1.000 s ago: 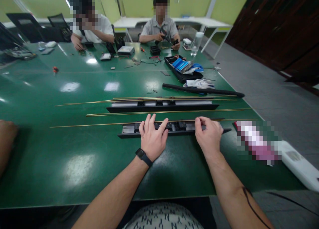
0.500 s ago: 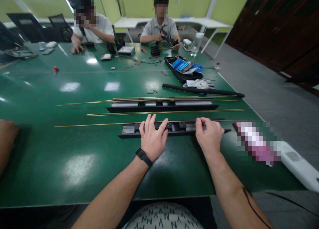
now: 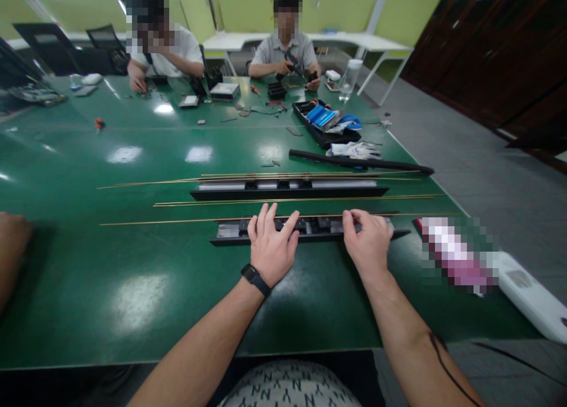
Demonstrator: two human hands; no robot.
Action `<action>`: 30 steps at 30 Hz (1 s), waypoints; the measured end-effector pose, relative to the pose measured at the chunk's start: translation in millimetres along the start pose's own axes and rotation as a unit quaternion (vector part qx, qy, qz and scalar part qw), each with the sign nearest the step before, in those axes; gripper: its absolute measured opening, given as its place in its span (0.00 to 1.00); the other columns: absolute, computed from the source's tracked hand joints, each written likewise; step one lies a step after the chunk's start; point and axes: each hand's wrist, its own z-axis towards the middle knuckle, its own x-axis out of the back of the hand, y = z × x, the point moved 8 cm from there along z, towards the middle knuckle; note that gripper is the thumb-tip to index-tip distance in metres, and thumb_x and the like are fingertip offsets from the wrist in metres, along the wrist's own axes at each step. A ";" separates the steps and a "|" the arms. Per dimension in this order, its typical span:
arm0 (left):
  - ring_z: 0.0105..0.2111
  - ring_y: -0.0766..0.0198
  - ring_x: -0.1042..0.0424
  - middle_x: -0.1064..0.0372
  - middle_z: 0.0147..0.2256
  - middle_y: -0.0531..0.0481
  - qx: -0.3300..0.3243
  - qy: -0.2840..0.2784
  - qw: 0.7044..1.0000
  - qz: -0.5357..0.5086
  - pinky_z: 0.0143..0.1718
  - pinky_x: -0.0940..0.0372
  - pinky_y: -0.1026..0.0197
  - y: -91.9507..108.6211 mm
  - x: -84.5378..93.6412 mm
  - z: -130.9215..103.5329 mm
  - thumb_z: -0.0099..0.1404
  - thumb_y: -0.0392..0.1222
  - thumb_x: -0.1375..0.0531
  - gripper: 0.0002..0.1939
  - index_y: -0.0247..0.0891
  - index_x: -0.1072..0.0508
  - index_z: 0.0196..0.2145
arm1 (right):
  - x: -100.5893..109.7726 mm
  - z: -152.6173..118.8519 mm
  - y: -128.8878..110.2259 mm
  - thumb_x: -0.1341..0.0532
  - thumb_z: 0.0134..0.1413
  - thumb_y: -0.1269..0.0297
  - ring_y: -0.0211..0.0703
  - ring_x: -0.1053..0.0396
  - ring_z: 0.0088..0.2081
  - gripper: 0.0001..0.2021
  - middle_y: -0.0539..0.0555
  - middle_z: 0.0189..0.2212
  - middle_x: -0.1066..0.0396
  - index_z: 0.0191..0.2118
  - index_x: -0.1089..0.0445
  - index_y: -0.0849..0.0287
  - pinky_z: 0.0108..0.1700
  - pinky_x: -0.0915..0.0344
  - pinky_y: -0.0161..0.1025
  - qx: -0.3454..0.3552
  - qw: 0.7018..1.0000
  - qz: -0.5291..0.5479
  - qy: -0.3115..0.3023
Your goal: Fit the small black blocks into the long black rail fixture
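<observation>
A black, silver-lined channel [image 3: 314, 237] lies before me, with small dark blocks [image 3: 322, 223] inside it. My left hand [image 3: 272, 241] rests on it with fingers spread, covering part of the blocks. Along the channel's far side runs a thin golden rod [image 3: 155, 222], sticking out well past both ends. The thumb and forefinger of my right hand [image 3: 367, 238] are pinched together on this rod over the channel's right part; the exact contact is partly hidden. Farther off, a second similar channel [image 3: 283, 192] holds several dark blocks, with loose golden rods [image 3: 186, 204] beside it.
A long black bar [image 3: 363, 161] lies behind the channels, near white gloves [image 3: 354, 150] and a black tray [image 3: 319, 136] of blue items. On the right lies a white device [image 3: 531, 295]. Two people work across the green table [image 3: 133, 300]; another person's arm [image 3: 13, 241] is at left.
My right hand has shifted slightly left along the channel. The golden rod's left end sits a little farther right. My left hand stays in place.
</observation>
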 end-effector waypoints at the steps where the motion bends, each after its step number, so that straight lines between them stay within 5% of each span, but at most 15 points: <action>1: 0.72 0.41 0.48 0.42 0.69 0.36 0.000 0.000 1.000 -0.001 0.69 0.50 0.35 -0.2 -0.2 -0.1 0.74 0.47 0.42 0.22 0.54 0.27 0.64 | 1.1 0.4 2.1 0.44 0.68 0.51 0.51 0.31 0.43 0.16 0.55 0.35 0.21 0.40 0.23 0.55 0.49 0.45 0.47 -0.005 1.000 -0.004 0.005; 11: 0.72 0.41 0.47 0.41 0.68 0.35 -0.001 0.005 1.000 0.002 0.68 0.50 0.34 -0.5 -1.1 -0.6 0.74 0.47 0.41 0.22 0.54 0.28 0.64 | -2.4 -1.9 0.1 0.41 0.67 0.51 0.49 0.28 0.42 0.16 0.53 0.34 0.21 0.46 0.22 0.54 0.50 0.44 0.46 0.014 0.999 0.031 0.016; 25: 0.72 0.41 0.47 0.41 0.68 0.35 -0.004 0.006 1.000 0.002 0.68 0.50 0.35 -0.3 -0.9 -0.4 0.74 0.48 0.42 0.22 0.54 0.27 0.64 | 3.0 0.7 5.8 0.43 0.68 0.52 0.50 0.31 0.41 0.16 0.54 0.33 0.22 0.38 0.23 0.56 0.48 0.45 0.46 -0.003 1.000 -0.006 0.025; 30: 0.72 0.41 0.47 0.41 0.68 0.34 -0.004 0.006 1.000 0.003 0.68 0.50 0.35 -0.6 -1.0 -0.1 0.74 0.48 0.42 0.22 0.54 0.27 0.64 | -1.4 -2.0 2.0 0.43 0.67 0.49 0.51 0.30 0.43 0.17 0.54 0.34 0.22 0.46 0.23 0.55 0.51 0.45 0.47 0.002 1.000 0.024 0.016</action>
